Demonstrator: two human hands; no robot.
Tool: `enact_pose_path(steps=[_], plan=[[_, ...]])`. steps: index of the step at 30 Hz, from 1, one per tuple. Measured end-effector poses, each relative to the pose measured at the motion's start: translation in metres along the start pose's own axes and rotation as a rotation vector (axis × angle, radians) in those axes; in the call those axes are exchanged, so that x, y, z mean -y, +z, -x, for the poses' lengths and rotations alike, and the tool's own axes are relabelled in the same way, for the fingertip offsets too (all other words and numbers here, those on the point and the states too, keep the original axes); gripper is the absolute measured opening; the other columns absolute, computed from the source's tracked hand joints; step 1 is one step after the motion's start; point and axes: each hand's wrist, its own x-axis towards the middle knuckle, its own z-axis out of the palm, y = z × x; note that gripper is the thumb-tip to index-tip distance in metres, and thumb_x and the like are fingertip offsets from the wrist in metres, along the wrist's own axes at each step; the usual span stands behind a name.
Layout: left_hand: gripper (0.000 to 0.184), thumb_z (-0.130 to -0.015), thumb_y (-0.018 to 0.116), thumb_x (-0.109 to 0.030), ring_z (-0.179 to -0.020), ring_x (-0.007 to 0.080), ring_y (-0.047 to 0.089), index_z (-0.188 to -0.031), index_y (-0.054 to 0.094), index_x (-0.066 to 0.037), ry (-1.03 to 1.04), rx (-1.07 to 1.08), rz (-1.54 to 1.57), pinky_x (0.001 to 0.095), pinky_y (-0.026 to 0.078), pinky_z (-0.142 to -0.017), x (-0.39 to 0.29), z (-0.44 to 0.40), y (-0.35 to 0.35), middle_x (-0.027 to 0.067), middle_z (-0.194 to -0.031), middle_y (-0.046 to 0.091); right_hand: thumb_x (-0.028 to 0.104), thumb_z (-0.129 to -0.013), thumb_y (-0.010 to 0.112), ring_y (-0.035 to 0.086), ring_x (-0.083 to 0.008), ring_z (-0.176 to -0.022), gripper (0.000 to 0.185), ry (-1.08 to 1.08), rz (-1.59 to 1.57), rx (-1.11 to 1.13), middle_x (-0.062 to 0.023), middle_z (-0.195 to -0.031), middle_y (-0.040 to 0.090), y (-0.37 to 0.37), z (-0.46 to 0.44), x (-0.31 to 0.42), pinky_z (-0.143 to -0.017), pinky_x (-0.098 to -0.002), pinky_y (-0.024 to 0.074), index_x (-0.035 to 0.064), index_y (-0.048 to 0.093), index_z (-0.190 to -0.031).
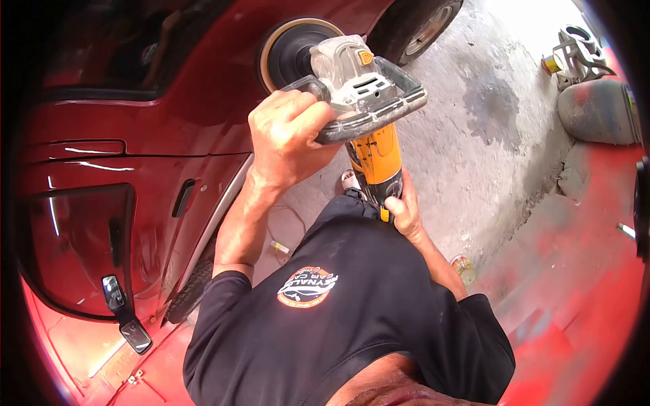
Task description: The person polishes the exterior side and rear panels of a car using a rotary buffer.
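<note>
A yellow and grey car polisher (pixel 377 157) is held across the front of my body. My left hand (pixel 291 128) is closed around its black loop handle (pixel 376 120), close to the polisher's head. Lower down, my right hand (pixel 406 208) wraps the rear end of the yellow body, thumb on top. The round backing pad (pixel 290 57) faces the dark red car panel (pixel 217 105) and appears to rest against it. Whether the pad is spinning cannot be told. Most of the right fingers are hidden behind the tool.
The car's wheel (pixel 430 30) is beyond the polisher; a side mirror (pixel 125 314) sticks out at lower left. Concrete floor (pixel 487 169) lies to the right, with a grey rounded object (pixel 596 111) and a can (pixel 463 269). The wall's lower part (pixel 582 264) is red.
</note>
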Motion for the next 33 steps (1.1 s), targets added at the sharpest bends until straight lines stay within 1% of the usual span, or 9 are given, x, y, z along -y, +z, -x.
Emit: enact_pose_path(steps=[2,4,6,12,15,18,21,24,33], plan=[[0.029,-0.064,0.089,-0.008,-0.057,0.0237,0.055,-0.070,0.061,-0.008,0.010,-0.023,-0.006,0.0344,0.044,-0.056,-0.001,0.006,-0.002,0.0057,-0.064,0.056,0.038,-0.080,0.092,0.051,-0.0266,-0.140,0.118,-0.064,0.062,-0.014,-0.0193,-0.151,0.051,0.007,0.000,-0.001,-0.118,-0.0406,0.0396,-0.0022,0.017,-0.162],[0.030,-0.064,0.090,-0.008,-0.056,0.0236,0.054,-0.069,0.060,-0.008,0.032,0.022,-0.091,0.0343,0.043,-0.055,0.009,0.003,-0.029,0.0053,-0.063,0.054,0.034,-0.074,0.097,0.052,-0.0268,-0.139,0.122,-0.090,0.069,-0.004,-0.0187,-0.150,0.052,0.041,-0.024,-0.014,-0.117,-0.0408,0.0404,-0.0022,0.020,-0.162],[0.031,-0.064,0.090,-0.008,-0.054,0.0236,0.052,-0.067,0.059,-0.007,0.008,0.033,-0.117,0.0343,0.042,-0.054,0.007,0.011,-0.034,0.0049,-0.060,0.050,0.032,-0.064,0.103,0.054,-0.0266,-0.138,0.128,-0.101,0.257,-0.043,-0.0180,-0.148,0.055,0.042,-0.026,-0.018,-0.117,-0.0401,0.0413,-0.0014,0.025,-0.160],[0.032,-0.066,0.092,-0.008,-0.050,0.0230,0.048,-0.066,0.060,-0.008,-0.068,0.037,-0.159,0.0346,0.039,-0.052,0.008,0.041,-0.036,0.0046,-0.057,0.048,0.027,-0.063,0.103,0.059,-0.0259,-0.134,0.123,0.062,0.390,-0.026,-0.0186,-0.141,0.063,0.037,-0.027,-0.030,-0.116,-0.0379,0.0423,-0.0004,0.029,-0.158],[0.036,-0.068,0.092,-0.011,-0.049,0.0216,0.046,-0.063,0.056,-0.009,-0.068,0.039,-0.177,0.0346,0.037,-0.051,0.009,0.046,-0.035,0.0028,-0.056,0.043,0.022,-0.064,0.101,0.060,-0.0265,-0.133,0.120,0.097,0.320,-0.024,-0.0187,-0.140,0.063,0.039,-0.028,-0.040,-0.115,-0.0384,0.0432,-0.0001,0.030,-0.157],[0.042,-0.070,0.091,-0.016,-0.047,0.0210,0.042,-0.060,0.050,-0.011,-0.044,0.020,-0.186,0.0353,0.034,-0.049,0.010,0.043,-0.034,0.0014,-0.056,0.037,0.019,-0.064,0.100,0.060,-0.0262,-0.133,0.118,0.085,0.396,-0.029,-0.0188,-0.140,0.063,0.040,-0.029,-0.038,-0.114,-0.0387,0.0439,-0.0002,0.030,-0.157],[0.041,-0.071,0.090,-0.016,-0.047,0.0211,0.042,-0.060,0.050,-0.011,-0.002,-0.015,-0.172,0.0351,0.035,-0.048,0.017,0.033,-0.027,0.0015,-0.056,0.037,0.018,-0.064,0.100,0.062,-0.0262,-0.131,0.115,0.036,0.423,-0.077,-0.0190,-0.137,0.065,0.043,-0.034,-0.032,-0.113,-0.0385,0.0457,-0.0012,0.032,-0.155],[0.040,-0.073,0.088,-0.016,-0.048,0.0206,0.044,-0.061,0.050,-0.012,0.021,-0.011,-0.149,0.0345,0.036,-0.049,0.024,0.019,-0.018,0.0009,-0.056,0.037,0.018,-0.065,0.099,0.064,-0.0262,-0.128,0.112,0.099,0.334,-0.108,-0.0193,-0.134,0.067,0.042,-0.039,-0.030,-0.111,-0.0384,0.0473,-0.0020,0.033,-0.153],[0.040,-0.073,0.088,-0.016,-0.048,0.0197,0.043,-0.061,0.050,-0.012,0.036,-0.027,-0.172,0.0343,0.035,-0.049,0.032,-0.036,0.022,0.0005,-0.056,0.037,0.020,-0.063,0.100,0.066,-0.0273,-0.125,0.113,0.010,0.501,-0.123,-0.0208,-0.131,0.068,-0.005,-0.079,0.008,-0.108,-0.0382,0.0495,-0.0035,0.033,-0.152]])
